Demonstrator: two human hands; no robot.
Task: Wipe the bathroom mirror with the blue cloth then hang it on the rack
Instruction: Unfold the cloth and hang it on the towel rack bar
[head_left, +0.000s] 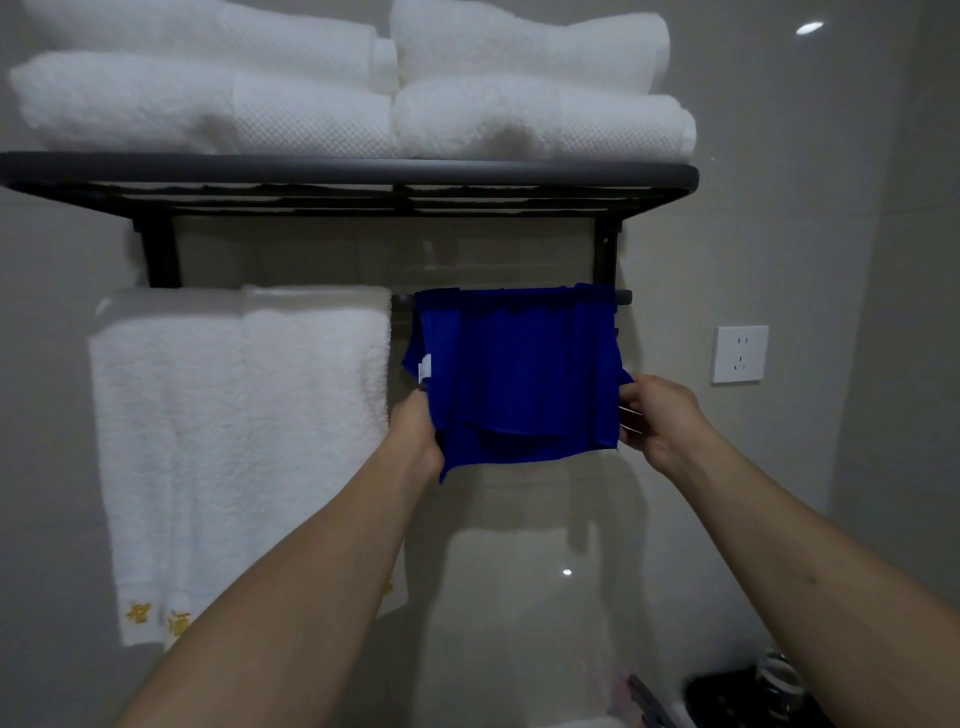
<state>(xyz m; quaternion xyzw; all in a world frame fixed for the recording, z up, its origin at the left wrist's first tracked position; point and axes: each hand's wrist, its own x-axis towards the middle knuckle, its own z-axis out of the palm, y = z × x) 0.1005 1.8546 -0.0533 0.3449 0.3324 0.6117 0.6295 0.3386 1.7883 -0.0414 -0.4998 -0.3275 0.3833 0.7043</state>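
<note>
Blue cloth is draped over the rack's lower bar at centre frame, beside a hanging white towel. Left hand and right hand pinch its lower corners with closed fingers. Hanging looks nearly finished; only straightening and letting go seem left.

We cannot see the left hand's fingertips, tucked behind the blue cloth, and the cloth covers most of the rack's lower bar at centre. The folded towels at the top and both forearms at the bottom are cut off by the frame edges. We cannot make out the dark clutter at the lower right.
</note>
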